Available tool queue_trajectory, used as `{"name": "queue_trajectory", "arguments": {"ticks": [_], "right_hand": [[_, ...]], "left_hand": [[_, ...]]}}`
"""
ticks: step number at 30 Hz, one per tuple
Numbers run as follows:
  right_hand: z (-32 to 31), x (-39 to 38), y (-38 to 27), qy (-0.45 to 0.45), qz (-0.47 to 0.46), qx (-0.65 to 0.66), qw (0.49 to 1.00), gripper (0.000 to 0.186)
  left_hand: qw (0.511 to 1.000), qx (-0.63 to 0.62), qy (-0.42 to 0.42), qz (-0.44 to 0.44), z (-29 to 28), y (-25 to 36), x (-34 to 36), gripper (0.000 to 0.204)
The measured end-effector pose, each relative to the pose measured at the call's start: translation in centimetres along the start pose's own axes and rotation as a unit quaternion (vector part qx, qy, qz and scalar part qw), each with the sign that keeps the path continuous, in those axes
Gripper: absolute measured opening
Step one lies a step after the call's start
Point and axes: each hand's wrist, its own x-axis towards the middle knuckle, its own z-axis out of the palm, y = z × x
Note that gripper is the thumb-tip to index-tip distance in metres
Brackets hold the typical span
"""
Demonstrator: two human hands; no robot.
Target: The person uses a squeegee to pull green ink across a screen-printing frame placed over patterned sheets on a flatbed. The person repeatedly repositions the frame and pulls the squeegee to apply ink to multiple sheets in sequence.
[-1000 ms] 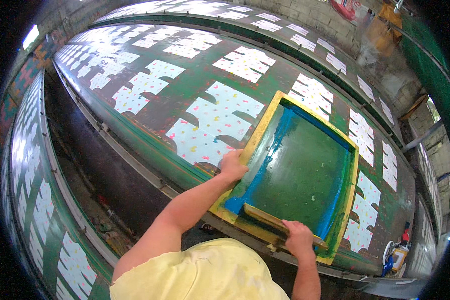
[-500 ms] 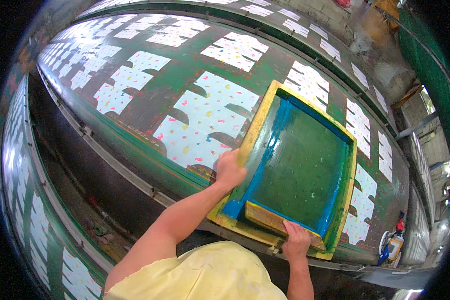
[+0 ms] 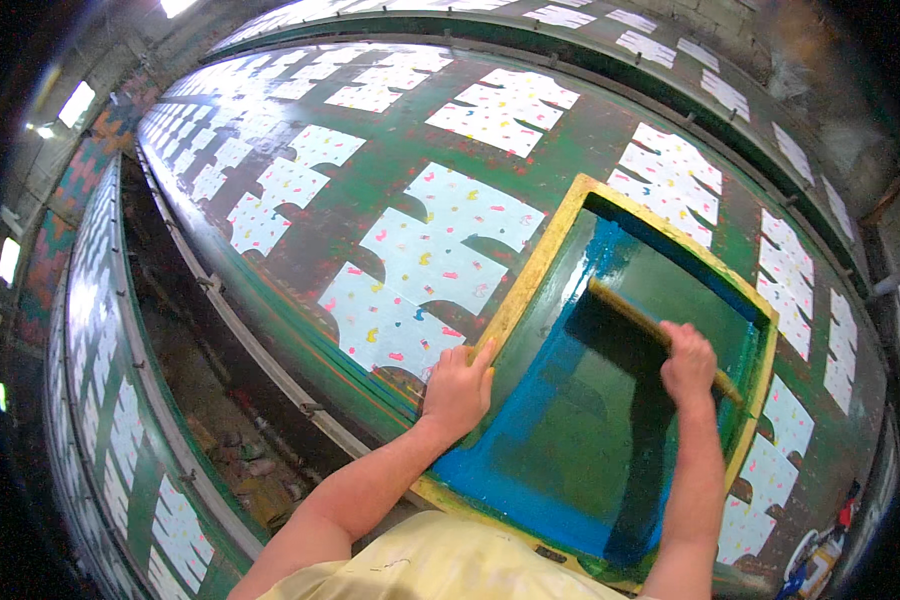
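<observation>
A yellow-framed printing screen (image 3: 530, 275) lies flat on the long green printing table (image 3: 370, 150), its mesh wet with blue and green ink pooled mostly toward the frame's near edge. Inside the frame, a wooden squeegee (image 3: 630, 315) lies across the mesh toward the far side. The right hand (image 3: 688, 362) is closed around the squeegee's near end, forearm stretched out over the ink. The left hand (image 3: 457, 388) rests spread and flat on the frame's left rail, index finger pointing along it, gripping nothing. Just left of the frame lies a white cut fabric piece (image 3: 420, 270) speckled with pink and yellow marks; more such pieces run in rows along the table.
</observation>
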Motion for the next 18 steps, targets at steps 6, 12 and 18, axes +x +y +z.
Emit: {"name": "queue_trajectory", "arguments": {"ticks": [6,12,18], "right_hand": [[2.5,10.0,8.0,0.021,-0.008,0.031,0.999,0.05],[3.6,14.0,11.1,0.012,0.035,0.046,0.998,0.052],[2.6,14.5,11.7,-0.039,0.018,0.034,0.999,0.046]], "left_hand": [[1.0,0.024,0.007,0.005,-0.1,0.6,0.4,0.058],[1.0,0.024,0.015,-0.002,-0.1,0.9,0.4,0.059],[1.0,0.006,0.024,-0.003,-0.5,1.7,0.7,0.053]]}}
